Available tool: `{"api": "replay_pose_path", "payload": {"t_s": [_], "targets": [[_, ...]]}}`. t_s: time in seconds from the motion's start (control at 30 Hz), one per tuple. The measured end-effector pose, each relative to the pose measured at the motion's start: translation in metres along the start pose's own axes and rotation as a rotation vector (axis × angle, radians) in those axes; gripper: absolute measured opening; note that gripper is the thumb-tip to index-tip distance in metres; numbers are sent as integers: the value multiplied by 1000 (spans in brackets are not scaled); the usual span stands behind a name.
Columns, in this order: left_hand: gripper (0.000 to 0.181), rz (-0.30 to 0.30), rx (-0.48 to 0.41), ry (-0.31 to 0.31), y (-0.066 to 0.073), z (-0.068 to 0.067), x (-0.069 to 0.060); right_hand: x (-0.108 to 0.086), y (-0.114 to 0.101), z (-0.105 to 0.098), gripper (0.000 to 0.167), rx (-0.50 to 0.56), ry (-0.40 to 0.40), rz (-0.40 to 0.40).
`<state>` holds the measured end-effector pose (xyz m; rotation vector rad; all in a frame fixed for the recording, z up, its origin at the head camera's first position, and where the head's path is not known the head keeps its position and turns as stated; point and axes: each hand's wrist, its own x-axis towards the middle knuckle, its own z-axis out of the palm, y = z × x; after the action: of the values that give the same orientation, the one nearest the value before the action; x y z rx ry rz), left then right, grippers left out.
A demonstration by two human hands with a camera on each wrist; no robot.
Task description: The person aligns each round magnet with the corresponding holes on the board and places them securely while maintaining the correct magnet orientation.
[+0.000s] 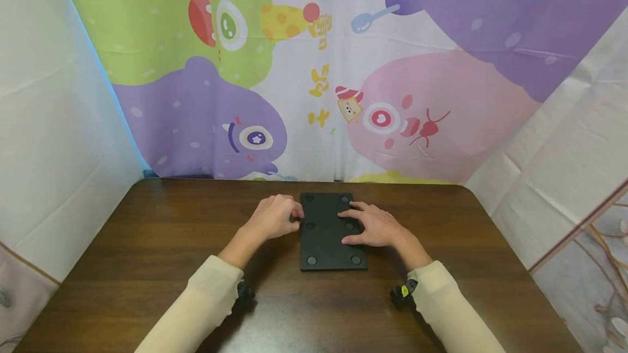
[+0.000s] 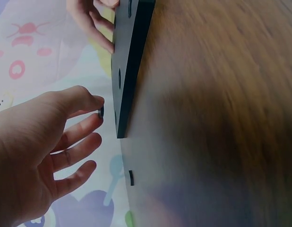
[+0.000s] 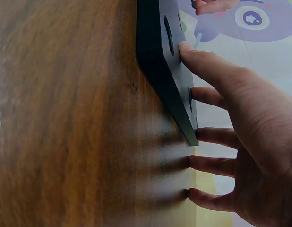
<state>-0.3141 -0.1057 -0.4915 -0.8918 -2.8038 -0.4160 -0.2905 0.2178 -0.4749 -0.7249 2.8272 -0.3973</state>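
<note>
A flat black rectangular board (image 1: 330,244) lies on the table, with several round spots in two columns. Some of these look lighter, like the grey disc shape (image 1: 355,260) at its near right corner. At the board's left edge, my left hand (image 1: 276,217) pinches a small dark disc (image 2: 101,112) between thumb and index finger; its other fingers are spread. My right hand (image 1: 380,226) rests on the right side of the board, thumb and some fingertips touching its top. In the right wrist view, the outer fingers (image 3: 212,165) reach past the board's edge.
The brown wooden table (image 1: 162,266) has a cartoon curtain (image 1: 314,162) behind it. A small dark piece (image 2: 131,178) shows beyond the board in the left wrist view. White cloth (image 1: 49,124) hangs at the left side.
</note>
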Motion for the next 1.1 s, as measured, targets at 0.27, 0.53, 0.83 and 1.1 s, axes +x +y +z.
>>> {"api": "replay_pose_path", "payload": {"t_s": [0.27,0.53,0.83,1.1], "targets": [[13,-66,-30,-65,33,-23,-3,0,-1,-1,75,6,-5,5],[11,-75,-3,-80,43,-26,0,1,-1,0,76,6,-8,6],[12,-64,-7,-97,47,-26,3,1,-1,-1,76,4,-6,4],[11,-83,-20,-122,49,-23,8,2,-1,-1,76,8,-5,9]]}}
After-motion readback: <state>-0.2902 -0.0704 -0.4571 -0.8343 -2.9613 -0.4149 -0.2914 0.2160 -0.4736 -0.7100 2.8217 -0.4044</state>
